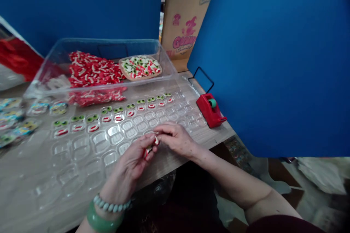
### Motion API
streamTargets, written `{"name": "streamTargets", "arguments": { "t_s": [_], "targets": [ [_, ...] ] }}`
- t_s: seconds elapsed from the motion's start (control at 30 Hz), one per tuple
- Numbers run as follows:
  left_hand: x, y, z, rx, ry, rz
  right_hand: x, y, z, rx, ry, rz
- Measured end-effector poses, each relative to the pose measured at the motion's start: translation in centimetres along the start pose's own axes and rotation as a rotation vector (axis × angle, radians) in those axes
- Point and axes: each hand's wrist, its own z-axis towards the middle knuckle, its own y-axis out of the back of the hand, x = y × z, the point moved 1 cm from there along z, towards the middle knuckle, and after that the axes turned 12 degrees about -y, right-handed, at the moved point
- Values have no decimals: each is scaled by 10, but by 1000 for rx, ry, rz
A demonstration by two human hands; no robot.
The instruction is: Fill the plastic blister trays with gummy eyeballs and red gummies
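My left hand (136,156) is closed around a few red-and-white gummy candies (148,151), shaped like mouths with teeth. Against its fingertips, my right hand (176,139) pinches at one of these candies (156,140); its fingertips partly overlap. Just beyond both hands lie clear plastic blister trays (100,140) with rows of moulded cavities. Along the far row sit green gummy eyes (92,118) in pairs, with a red-and-white gummy mouth (93,127) below most pairs. The nearer cavities show only clear plastic.
At the back, a clear plastic bin (149,43) holds a heap of red-and-white gummies (93,72) and a bowl (131,78) of mixed gummies. A red tape dispenser (209,111) stands right. Packed candies (16,116) lie left. Blue panels (273,62) and a cardboard box (183,14) rise behind.
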Motion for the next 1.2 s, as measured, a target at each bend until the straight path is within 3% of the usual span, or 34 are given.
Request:
{"name": "streamTargets", "arguments": {
  "t_s": [0.13,0.27,0.33,0.5,0.6,0.77,0.87,0.97,1.2],
  "targets": [
    [5,3,4,38,-72,79,4,-2,2,142,-21,-55],
    [5,0,4,66,-97,89,-2,2,11,72,-95,-4],
    [2,-2,3,25,-68,50,-7,14,22,-15,-142,57],
    [-6,-3,1,-103,87,-96,-15,60,44,-377,-197,63],
    [-8,-4,1,-133,138,-187,-20,81,54,-446,-225,-64],
    [-8,-6,-3,-125,152,-221,-46,112,92,-651,-445,-456],
    [-8,-5,-4,-120,183,-229,-63,119,118,-621,-560,-587],
    [-9,-3,-2,-114,215,-227,-72,113,134,-557,-587,-637],
    [-16,1,0,-161,217,-267,-78,98,140,-482,-612,-690]
  ]
}}
